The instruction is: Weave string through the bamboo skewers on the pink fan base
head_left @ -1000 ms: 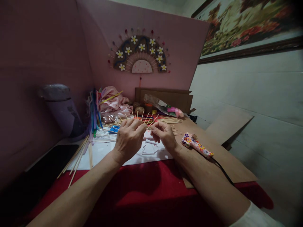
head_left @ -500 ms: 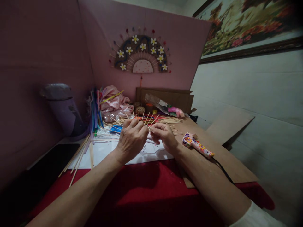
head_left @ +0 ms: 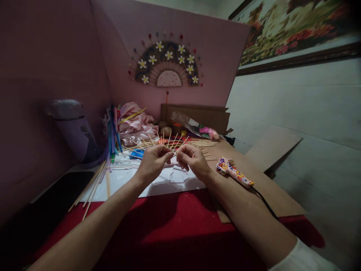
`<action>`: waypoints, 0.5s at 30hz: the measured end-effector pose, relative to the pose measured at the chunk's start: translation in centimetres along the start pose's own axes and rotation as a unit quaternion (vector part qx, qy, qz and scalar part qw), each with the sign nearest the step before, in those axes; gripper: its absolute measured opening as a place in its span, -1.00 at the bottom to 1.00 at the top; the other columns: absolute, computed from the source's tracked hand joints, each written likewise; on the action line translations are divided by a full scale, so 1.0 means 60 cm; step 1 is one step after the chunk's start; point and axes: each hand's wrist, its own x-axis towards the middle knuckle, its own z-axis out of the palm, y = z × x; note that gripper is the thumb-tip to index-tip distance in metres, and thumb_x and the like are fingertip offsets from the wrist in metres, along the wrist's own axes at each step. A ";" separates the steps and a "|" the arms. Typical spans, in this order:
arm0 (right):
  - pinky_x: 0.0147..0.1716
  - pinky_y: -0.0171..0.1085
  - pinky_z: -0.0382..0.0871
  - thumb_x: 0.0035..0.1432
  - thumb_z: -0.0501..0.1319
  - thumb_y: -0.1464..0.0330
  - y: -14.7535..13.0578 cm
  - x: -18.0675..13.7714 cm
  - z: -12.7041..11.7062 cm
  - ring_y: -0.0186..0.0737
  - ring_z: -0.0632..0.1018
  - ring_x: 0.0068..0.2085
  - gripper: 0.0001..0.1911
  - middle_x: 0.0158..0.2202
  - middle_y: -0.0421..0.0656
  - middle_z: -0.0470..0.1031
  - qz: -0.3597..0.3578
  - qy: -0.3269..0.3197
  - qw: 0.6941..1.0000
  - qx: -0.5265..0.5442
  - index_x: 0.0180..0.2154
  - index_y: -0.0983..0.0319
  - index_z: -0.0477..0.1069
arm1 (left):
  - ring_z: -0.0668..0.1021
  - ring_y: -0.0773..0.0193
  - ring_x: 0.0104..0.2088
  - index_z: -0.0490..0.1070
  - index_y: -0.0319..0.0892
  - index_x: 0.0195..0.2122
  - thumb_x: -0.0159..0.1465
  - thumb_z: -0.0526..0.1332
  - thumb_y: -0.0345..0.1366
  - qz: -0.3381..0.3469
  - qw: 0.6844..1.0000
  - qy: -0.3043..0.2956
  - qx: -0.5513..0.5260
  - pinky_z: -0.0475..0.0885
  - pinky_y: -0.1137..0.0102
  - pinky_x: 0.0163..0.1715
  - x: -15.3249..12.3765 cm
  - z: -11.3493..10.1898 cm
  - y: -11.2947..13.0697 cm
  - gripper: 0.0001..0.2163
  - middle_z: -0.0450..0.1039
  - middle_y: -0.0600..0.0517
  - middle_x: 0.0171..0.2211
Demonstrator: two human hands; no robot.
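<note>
I can read no text, label, brand or number anywhere in this view. The white paper sheet (head_left: 158,184) below the fingers (head_left: 168,154) carries only faint drawn outlines. The flower-patterned plastic glue gun (head_left: 234,174), just right of them, shows coloured blossoms only.

bamboo sticks (head_left: 175,140) | thin, pale, several | fanned upward from one pinched point | gripped at their base between left hand (head_left: 153,163) and right hand (head_left: 191,160) | raised above tabletop; lower ends hidden

Home craft corner, glue gun (head_left: 234,172), bamboo skewers (head_left: 197,143)
</note>
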 end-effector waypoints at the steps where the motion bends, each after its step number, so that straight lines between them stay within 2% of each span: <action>1: -0.79 -0.46 0.05 0.03 0.24 0.24 0.000 0.000 -0.001 -0.51 0.25 -0.70 -0.76 -0.65 -0.32 0.32 0.002 -0.010 1.000 0.003 -0.49 0.25 0.27 | 0.34 0.43 -0.62 0.40 -0.24 -0.50 0.12 0.20 -0.31 0.005 1.000 0.010 0.014 0.23 0.50 -0.59 0.002 -0.003 0.000 -0.88 0.36 0.10 -0.63; 4: -0.77 -0.46 0.07 0.04 0.24 0.25 0.001 -0.002 -0.003 -0.49 0.26 -0.66 -0.77 -0.63 -0.31 0.30 0.010 -0.044 0.999 0.008 -0.49 0.25 0.31 | 0.38 0.38 -0.54 0.45 -0.23 -0.51 0.10 0.20 -0.36 0.055 0.991 0.035 0.117 0.24 0.47 -0.51 0.006 -0.013 -0.002 -0.90 0.41 0.06 -0.58; 6: -0.74 -0.46 0.11 0.03 0.25 0.26 -0.001 -0.003 -0.003 -0.51 0.27 -0.63 -0.78 -0.53 -0.27 0.33 0.003 -0.064 0.998 0.020 -0.51 0.26 0.32 | 0.41 0.36 -0.49 0.47 -0.22 -0.51 0.12 0.19 -0.38 0.082 0.980 0.038 0.180 0.24 0.45 -0.45 0.008 -0.018 -0.006 -0.89 0.44 0.05 -0.54; 10: -0.67 -0.45 0.16 0.05 0.25 0.30 -0.009 -0.006 -0.005 -0.56 0.26 -0.58 -0.80 -0.22 -0.20 0.37 -0.021 -0.077 0.995 0.063 -0.51 0.27 0.33 | 0.43 0.35 -0.49 0.53 -0.18 -0.45 0.12 0.20 -0.33 0.057 0.976 0.021 0.210 0.23 0.45 -0.47 0.009 -0.021 -0.022 -0.88 0.48 0.05 -0.53; 12: -0.66 -0.45 0.16 0.08 0.23 0.31 -0.012 -0.007 -0.004 -0.55 0.28 -0.57 -0.81 -0.22 -0.19 0.41 -0.021 -0.084 0.993 0.076 -0.49 0.26 0.32 | 0.43 0.35 -0.51 0.55 -0.16 -0.42 0.13 0.20 -0.30 0.025 0.980 -0.008 0.197 0.22 0.46 -0.50 0.009 -0.022 -0.031 -0.86 0.49 0.07 -0.55; 15: -0.70 -0.46 0.12 0.09 0.22 0.29 -0.010 -0.007 -0.001 -0.51 0.29 -0.60 -0.82 -0.41 -0.22 0.43 -0.015 -0.097 0.993 0.068 -0.46 0.25 0.33 | 0.43 0.33 -0.53 0.56 -0.13 -0.42 0.14 0.18 -0.29 -0.008 0.973 -0.011 0.232 0.20 0.45 -0.52 0.009 -0.026 -0.037 -0.85 0.48 0.06 -0.57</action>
